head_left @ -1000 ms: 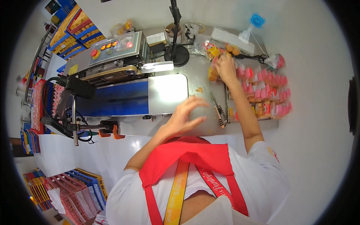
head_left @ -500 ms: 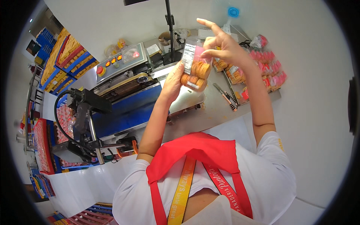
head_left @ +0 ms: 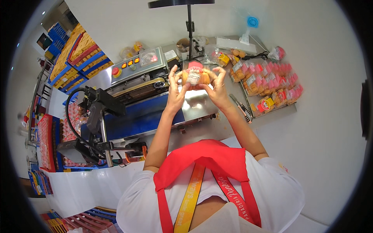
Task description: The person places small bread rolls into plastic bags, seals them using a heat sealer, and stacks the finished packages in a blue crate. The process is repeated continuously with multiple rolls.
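Both my hands grip a clear bag of round, golden cookies [head_left: 196, 76] with a pink top part, raised over the metal plate at the end of a blue conveyor belt [head_left: 142, 117]. On the bag's left side is my left hand [head_left: 176, 93], its thumb pressed to the front. Opposite it, my right hand [head_left: 218, 91] has its thumb at the bag's lower edge and its fingers curled round the side. A pale patch covers part of the bag's front; its back is hidden from me.
Behind the belt stands a machine control panel [head_left: 140, 64] with lit orange switches and a red knob. A metal tray [head_left: 278, 110] of similar bags lies at right, near slim dark tools [head_left: 241, 108]. A black clamp arm [head_left: 103, 101] stands left; stacked crates [head_left: 83, 58] rise behind.
My right hand, raised with its index finger extended, has come down to the bag's right side. The bag has turned and now sits level between both hands. The view has shifted slightly.
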`<move>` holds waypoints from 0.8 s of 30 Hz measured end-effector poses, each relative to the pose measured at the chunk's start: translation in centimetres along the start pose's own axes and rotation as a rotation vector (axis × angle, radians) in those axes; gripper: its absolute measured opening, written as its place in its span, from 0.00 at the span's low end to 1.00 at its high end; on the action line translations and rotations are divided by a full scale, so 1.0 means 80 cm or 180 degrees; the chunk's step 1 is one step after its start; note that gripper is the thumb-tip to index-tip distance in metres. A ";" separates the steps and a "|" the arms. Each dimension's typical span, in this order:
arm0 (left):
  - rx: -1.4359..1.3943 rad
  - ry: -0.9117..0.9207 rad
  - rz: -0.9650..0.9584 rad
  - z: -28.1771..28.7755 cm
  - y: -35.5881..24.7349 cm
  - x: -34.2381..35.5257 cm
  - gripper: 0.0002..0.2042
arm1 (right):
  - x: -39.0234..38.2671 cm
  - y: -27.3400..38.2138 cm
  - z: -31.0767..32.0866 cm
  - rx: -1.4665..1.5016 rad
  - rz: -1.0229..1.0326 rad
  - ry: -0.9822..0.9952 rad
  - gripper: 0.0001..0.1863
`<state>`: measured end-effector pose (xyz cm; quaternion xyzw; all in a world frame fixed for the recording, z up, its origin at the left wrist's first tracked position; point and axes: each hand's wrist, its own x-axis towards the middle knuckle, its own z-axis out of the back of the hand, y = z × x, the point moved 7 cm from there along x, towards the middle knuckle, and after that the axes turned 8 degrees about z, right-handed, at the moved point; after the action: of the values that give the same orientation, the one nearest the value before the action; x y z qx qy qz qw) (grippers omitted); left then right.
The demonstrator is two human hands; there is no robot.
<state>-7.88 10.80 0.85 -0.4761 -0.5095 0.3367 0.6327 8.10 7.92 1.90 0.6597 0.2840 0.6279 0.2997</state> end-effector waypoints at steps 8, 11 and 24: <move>0.1402 -0.1384 -0.0399 -0.006 -0.024 -0.030 0.10 | -0.008 0.020 0.015 -0.1734 0.0406 -0.0386 0.06; 0.1687 -0.1572 -0.0349 -0.007 -0.047 -0.030 0.03 | 0.002 0.034 0.019 -0.1721 0.0273 -0.0478 0.04; 0.0829 -0.0565 0.0131 0.011 -0.014 -0.006 0.02 | 0.023 -0.032 0.033 0.0177 -0.0507 0.0247 0.04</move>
<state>-8.91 10.25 1.74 -0.3687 -0.5056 0.4536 0.6346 10.85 10.90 1.11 0.6183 0.3642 0.6191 0.3190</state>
